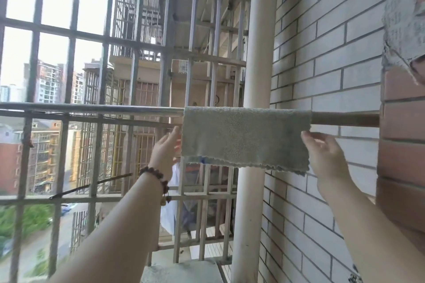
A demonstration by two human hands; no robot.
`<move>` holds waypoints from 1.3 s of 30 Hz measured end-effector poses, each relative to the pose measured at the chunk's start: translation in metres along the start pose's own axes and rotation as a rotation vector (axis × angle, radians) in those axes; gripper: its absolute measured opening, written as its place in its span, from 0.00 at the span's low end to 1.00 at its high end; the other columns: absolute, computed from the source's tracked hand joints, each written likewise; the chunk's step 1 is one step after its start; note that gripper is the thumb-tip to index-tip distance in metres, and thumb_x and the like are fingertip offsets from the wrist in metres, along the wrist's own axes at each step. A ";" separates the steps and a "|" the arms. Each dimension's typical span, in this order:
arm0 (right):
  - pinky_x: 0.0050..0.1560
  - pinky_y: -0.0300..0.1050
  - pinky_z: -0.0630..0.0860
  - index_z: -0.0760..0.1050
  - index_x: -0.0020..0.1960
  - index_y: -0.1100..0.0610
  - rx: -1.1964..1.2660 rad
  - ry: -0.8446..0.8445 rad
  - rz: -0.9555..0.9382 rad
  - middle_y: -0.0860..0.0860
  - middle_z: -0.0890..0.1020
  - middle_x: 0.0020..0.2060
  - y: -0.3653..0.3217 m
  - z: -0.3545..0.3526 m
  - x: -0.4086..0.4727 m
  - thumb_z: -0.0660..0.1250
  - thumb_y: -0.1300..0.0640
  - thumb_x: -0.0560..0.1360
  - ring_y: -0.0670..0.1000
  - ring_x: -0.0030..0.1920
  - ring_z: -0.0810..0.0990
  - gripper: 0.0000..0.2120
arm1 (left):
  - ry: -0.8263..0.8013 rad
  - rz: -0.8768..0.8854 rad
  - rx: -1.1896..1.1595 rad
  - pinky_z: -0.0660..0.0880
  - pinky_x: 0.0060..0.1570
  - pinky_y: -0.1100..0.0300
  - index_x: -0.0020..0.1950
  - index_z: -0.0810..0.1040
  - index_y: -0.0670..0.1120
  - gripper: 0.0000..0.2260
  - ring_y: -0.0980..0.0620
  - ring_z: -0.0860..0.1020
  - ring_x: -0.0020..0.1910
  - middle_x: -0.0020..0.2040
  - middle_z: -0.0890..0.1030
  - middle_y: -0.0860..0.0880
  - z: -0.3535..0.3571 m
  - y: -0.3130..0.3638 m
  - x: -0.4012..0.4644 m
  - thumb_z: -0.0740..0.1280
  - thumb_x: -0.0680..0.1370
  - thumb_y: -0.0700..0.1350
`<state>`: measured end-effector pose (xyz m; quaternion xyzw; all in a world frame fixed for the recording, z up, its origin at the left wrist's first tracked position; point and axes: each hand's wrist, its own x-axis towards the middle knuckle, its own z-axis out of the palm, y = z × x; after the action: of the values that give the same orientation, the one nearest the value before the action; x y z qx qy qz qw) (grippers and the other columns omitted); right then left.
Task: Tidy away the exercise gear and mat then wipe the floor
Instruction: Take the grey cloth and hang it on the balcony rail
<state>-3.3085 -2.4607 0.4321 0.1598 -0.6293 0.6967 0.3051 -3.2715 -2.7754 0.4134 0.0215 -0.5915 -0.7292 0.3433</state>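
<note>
A grey fluffy cloth (246, 136) hangs folded over a horizontal metal rail (92, 108) in front of the window bars. My left hand (164, 148), with a bead bracelet on its wrist, is at the cloth's left edge with its fingers straight. My right hand (322, 151) is at the cloth's right edge, fingers relaxed, thumb close to the cloth's upper corner. Neither hand plainly grips the cloth.
Metal security bars (69, 41) fill the window on the left. A thick white pipe (259, 41) runs vertically behind the cloth. A white and red brick wall (333, 76) stands on the right. Another grey cloth (404, 18) hangs at the upper right.
</note>
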 end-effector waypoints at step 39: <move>0.52 0.59 0.76 0.76 0.42 0.71 -0.014 -0.131 0.018 0.69 0.80 0.43 0.040 -0.006 0.006 0.72 0.48 0.72 0.57 0.39 0.76 0.24 | -0.014 0.012 -0.124 0.77 0.56 0.54 0.52 0.81 0.37 0.10 0.47 0.82 0.51 0.51 0.83 0.41 -0.007 -0.019 0.002 0.73 0.72 0.39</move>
<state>-3.3376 -2.4542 0.4035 0.1971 -0.6543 0.6830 0.2579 -3.2793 -2.7811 0.3960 -0.0083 -0.5477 -0.7625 0.3442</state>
